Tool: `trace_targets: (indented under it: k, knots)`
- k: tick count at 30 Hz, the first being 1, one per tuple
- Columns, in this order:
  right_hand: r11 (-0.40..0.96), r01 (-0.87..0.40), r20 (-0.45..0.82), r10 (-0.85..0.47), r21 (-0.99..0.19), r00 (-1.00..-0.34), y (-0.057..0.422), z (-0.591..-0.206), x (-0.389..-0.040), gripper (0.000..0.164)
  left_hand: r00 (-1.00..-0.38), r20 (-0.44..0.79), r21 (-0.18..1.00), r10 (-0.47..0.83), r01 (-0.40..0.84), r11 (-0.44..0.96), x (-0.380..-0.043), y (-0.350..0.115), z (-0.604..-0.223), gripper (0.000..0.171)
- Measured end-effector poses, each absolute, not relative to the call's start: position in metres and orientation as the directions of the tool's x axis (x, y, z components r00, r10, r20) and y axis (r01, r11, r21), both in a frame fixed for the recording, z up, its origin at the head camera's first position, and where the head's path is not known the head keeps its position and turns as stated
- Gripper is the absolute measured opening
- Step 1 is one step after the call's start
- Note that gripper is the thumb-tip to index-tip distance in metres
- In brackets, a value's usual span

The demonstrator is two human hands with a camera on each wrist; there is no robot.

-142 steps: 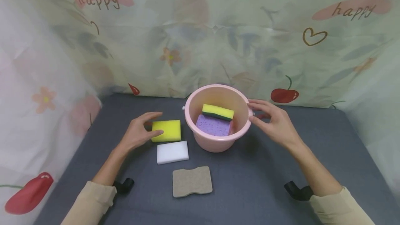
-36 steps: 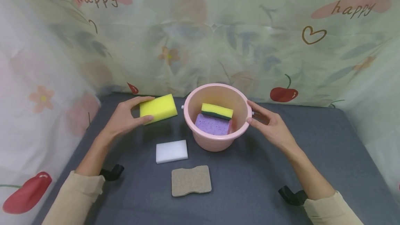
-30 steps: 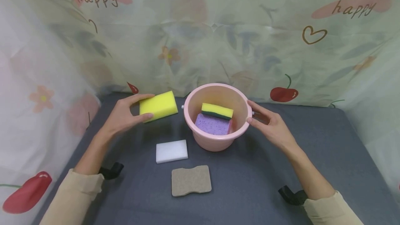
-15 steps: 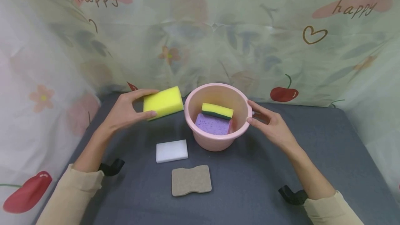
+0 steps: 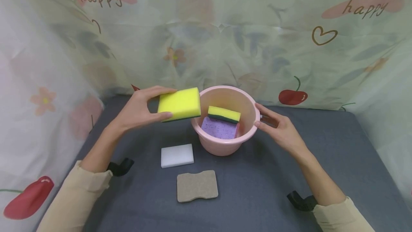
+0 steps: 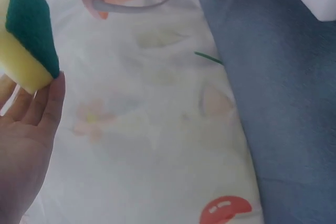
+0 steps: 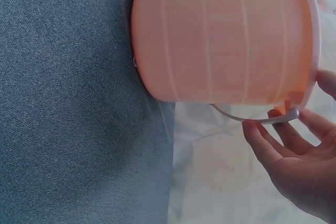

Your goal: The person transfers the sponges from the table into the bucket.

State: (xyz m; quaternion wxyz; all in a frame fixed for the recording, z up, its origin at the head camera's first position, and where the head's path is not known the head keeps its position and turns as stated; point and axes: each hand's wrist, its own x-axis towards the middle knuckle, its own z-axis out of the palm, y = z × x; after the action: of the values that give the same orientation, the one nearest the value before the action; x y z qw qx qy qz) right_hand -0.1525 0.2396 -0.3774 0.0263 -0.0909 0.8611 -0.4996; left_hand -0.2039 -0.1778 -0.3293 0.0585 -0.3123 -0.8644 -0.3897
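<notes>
My left hand (image 5: 136, 108) pinches a yellow scrub sponge (image 5: 181, 102) between thumb and fingers, raised at the left rim of a pink bucket (image 5: 221, 149). In the left wrist view the green scouring side of this sponge (image 6: 34, 22) faces the camera. Inside the bucket, another yellow-and-green sponge (image 5: 224, 112) leans on a purple speckled sponge (image 5: 220, 129); something pinkish-red shows beside them. At the bucket's right rim, my right hand (image 5: 282, 130) holds on with thumb and fingers. The right wrist view has its fingers around the grey handle's (image 7: 268, 121) joint.
On the dark grey table (image 5: 257, 196), a white sponge block (image 5: 177, 156) lies front-left of the bucket. A flat grey-brown notched pad (image 5: 197, 186) lies nearer. Patterned cloth (image 5: 206, 46) hangs behind and at both sides.
The left hand has picked up the yellow sponge from the table, lifted it, and moved it right to the bucket's left rim. The right hand has stayed at the rim.
</notes>
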Motion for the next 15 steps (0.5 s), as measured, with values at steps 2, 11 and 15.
trace_targets:
  k: [2,11,15]
  knots:
    - [0.484,-0.132,0.047,-0.184,-0.865,-0.982,0.240,-0.377,-0.152,0.063,-0.792,0.344,0.637,0.504,0.591,0.495,-0.205,-0.173,-0.326,0.062]
    - [0.478,-0.127,0.042,-0.185,-0.869,-0.982,0.240,-0.377,-0.152,0.062,-0.754,0.352,0.619,0.554,0.632,0.467,-0.208,-0.154,-0.319,0.061]
    - [0.476,-0.125,0.040,-0.186,-0.870,-0.982,0.240,-0.377,-0.152,0.062,-0.729,0.356,0.602,0.584,0.657,0.454,-0.211,-0.146,-0.317,0.061]
